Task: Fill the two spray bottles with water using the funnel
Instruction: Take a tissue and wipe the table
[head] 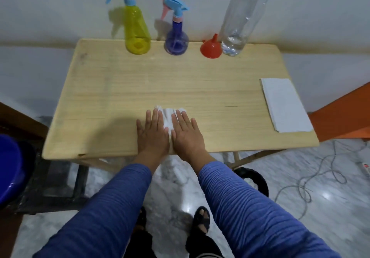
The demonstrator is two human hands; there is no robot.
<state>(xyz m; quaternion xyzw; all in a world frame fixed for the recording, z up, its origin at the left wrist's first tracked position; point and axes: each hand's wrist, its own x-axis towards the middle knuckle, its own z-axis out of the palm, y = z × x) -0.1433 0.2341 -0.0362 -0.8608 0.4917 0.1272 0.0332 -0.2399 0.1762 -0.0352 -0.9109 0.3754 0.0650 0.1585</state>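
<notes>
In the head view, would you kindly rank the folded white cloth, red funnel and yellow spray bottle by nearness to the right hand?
From the right hand:
1. Folded white cloth, on the table's right edge.
2. Red funnel, at the back, slightly right.
3. Yellow spray bottle, back left.
Funnel and cloth are close.

Counter (120, 89): pale wood, fine horizontal grain. Left spray bottle (137, 31): translucent yellow body, pink head, blue trigger and collar. Second spray bottle (176, 39): translucent violet-blue body, blue head, pink trigger (colours reversed against the first). Funnel (211, 48): red-orange. Large bottle (243, 15): clear, colourless. Folded cloth (286, 105): white. Crumpled tissue (168, 117): white. Sleeves (240, 201): blue, fine ribbed stripes. Floor (330, 187): grey-white marble veining.
</notes>
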